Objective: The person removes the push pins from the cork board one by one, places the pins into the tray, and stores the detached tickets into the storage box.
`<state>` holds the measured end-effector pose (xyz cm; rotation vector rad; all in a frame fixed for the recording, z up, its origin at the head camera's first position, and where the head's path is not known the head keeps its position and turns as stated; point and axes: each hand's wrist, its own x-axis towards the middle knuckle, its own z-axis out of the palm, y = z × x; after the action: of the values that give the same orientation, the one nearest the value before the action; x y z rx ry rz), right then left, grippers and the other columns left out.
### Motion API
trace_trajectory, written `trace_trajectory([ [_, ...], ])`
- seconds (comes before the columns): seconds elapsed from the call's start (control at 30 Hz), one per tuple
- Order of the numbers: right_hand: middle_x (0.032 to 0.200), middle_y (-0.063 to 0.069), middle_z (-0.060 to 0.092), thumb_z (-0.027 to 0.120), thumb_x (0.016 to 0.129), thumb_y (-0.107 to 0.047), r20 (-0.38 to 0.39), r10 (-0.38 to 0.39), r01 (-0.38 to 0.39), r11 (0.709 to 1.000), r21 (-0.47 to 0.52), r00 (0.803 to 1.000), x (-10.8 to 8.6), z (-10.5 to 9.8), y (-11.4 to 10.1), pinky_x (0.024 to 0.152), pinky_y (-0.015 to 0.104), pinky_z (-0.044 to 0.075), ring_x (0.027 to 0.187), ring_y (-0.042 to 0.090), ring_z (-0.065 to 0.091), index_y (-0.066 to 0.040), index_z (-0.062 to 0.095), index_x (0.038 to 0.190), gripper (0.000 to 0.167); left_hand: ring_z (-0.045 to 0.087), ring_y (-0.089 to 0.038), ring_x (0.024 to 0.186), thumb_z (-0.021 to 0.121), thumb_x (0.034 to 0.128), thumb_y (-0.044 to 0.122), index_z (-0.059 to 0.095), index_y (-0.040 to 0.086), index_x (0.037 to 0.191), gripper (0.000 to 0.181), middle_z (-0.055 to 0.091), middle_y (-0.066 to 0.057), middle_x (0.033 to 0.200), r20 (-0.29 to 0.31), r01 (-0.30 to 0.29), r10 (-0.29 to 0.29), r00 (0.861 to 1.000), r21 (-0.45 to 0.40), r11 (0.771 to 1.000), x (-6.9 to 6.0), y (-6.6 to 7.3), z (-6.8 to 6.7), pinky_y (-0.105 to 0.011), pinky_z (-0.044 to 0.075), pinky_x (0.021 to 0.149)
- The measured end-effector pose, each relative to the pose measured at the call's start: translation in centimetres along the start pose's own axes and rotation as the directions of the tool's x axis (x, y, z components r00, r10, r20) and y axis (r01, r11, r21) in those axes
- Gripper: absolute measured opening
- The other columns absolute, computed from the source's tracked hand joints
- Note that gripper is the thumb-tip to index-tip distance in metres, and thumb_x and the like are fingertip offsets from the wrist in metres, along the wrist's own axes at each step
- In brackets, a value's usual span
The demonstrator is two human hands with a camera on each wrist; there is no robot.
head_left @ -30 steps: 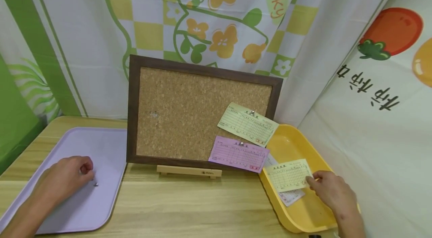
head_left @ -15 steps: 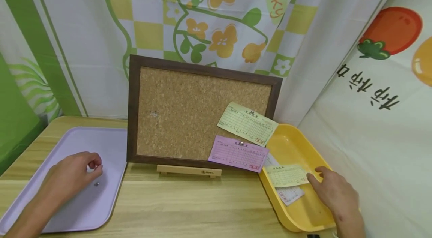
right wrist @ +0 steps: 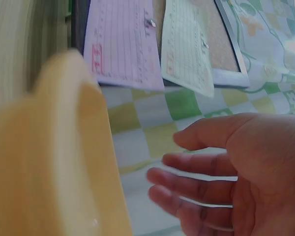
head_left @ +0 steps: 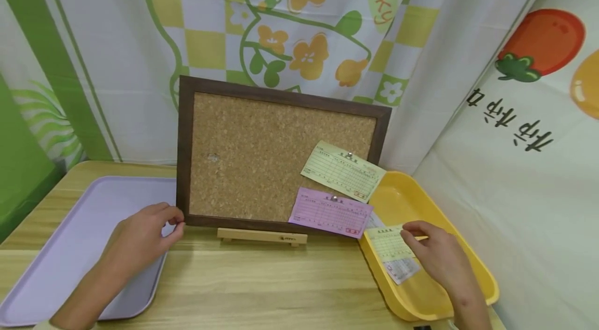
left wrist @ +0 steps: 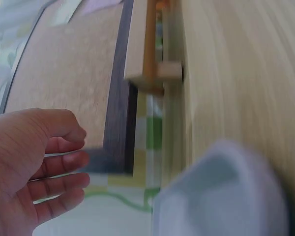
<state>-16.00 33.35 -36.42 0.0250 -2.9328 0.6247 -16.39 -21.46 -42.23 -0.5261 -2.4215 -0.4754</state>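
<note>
My left hand (head_left: 145,234) is just beside the corkboard's (head_left: 252,158) lower left corner, near the lilac tray (head_left: 107,189), thumb and index finger close together; I cannot tell whether they pinch anything. To the right of the corkboard, my right hand (head_left: 437,252) is over the yellow tray (head_left: 486,291), its fingers loosely parted and holding nothing, by a loose yellow receipt slip (head_left: 388,244). A purple receipt slip (head_left: 332,213) is pinned at the corkboard's lower right.

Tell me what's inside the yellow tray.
In the yellow tray lies a yellow slip, partly covering white paper. The right hand hides the slip's right end; the rest of the paper, and anything beneath slip or hand, can't be seen.
</note>
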Motion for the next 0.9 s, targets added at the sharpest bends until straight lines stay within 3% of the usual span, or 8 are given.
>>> trace_trajectory([
  [0.2,0.113,0.006,0.074,0.068,0.101,-0.030,-0.102,-0.085,0.096,0.990,0.103,0.991,0.3,1.4,-1.2,0.075,0.040,0.054,0.093,0.025,0.070,-0.011,0.074,0.119,0.028,0.058,-0.010,0.064,0.078,0.0737,0.007,0.071,0.015,0.082,0.014,0.066,0.007,0.082,-0.083,-0.101,0.099,0.992,-0.027,0.994,1.0,2.1,1.7,-0.027,0.047,0.047],
  [0.37,0.111,0.002,0.074,0.070,0.099,-0.022,-0.172,-0.136,0.163,0.975,0.154,0.976,0.7,2.6,-2.0,0.074,0.034,0.056,0.090,0.022,0.070,-0.011,0.074,0.118,0.022,0.067,-0.019,0.074,0.080,0.0751,0.006,0.074,0.011,0.088,0.015,0.069,0.001,0.086,-0.105,-0.160,0.154,0.982,-0.044,0.986,2.0,3.7,2.9,-0.030,0.052,0.051],
  [0.63,0.108,0.001,0.074,0.071,0.099,-0.020,-0.183,-0.158,0.195,0.959,0.205,0.970,1.3,4.5,-3.4,0.073,0.034,0.056,0.089,0.020,0.069,-0.010,0.073,0.116,0.020,0.063,-0.015,0.071,0.081,0.0774,0.001,0.074,0.007,0.092,0.018,0.066,-0.001,0.087,-0.106,-0.247,0.241,0.965,-0.053,0.968,3.3,6.0,4.9,-0.028,0.052,0.055],
  [0.9,0.108,0.004,0.073,0.071,0.099,-0.021,-0.170,-0.141,0.178,0.959,0.223,0.975,1.9,5.8,-4.3,0.075,0.038,0.055,0.090,0.022,0.069,-0.010,0.070,0.120,0.024,0.065,-0.018,0.077,0.080,0.0799,0.002,0.074,0.006,0.097,0.019,0.066,-0.003,0.092,-0.118,-0.265,0.253,0.960,-0.099,0.959,4.3,7.6,7.0,-0.027,0.052,0.055],
])
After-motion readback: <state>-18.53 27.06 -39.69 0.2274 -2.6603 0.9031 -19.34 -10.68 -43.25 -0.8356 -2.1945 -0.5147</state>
